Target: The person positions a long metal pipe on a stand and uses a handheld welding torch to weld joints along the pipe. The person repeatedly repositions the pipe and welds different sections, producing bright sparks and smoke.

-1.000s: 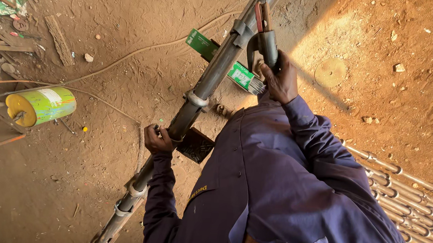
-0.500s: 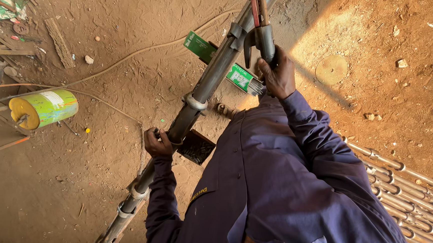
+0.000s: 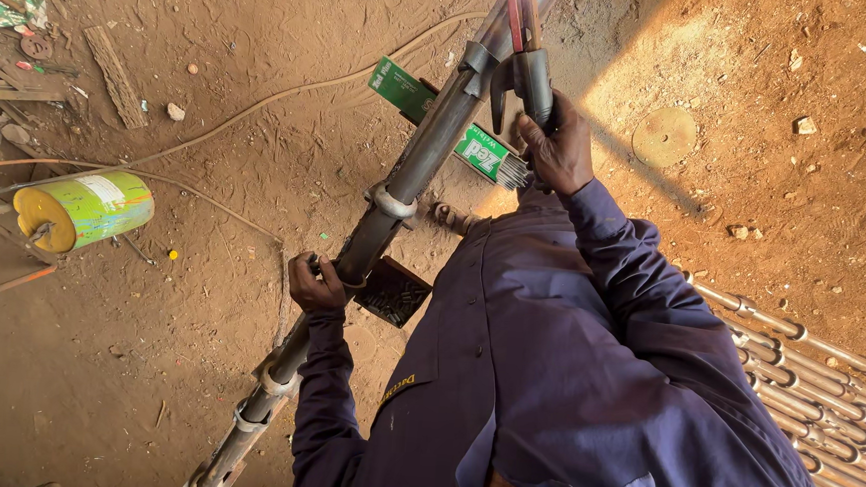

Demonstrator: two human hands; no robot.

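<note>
The steel pipe (image 3: 396, 196) is running diagonally from lower left to upper right, and your left hand (image 3: 316, 285) is gripping it at mid-length. Your right hand (image 3: 557, 146) is clenching the electrode holder (image 3: 526, 69) beside its upper stretch. A green box (image 3: 441, 120), spilling grey welding rods (image 3: 514, 170), is lying beneath on the dirt floor (image 3: 214, 60).

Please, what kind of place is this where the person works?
Most likely an open-air metal or welding workshop on a dirt floor. The right hand holds a welding electrode holder against a long steel pipe, which the left hand steadies. More metal pipes lie stacked at the right.
</note>
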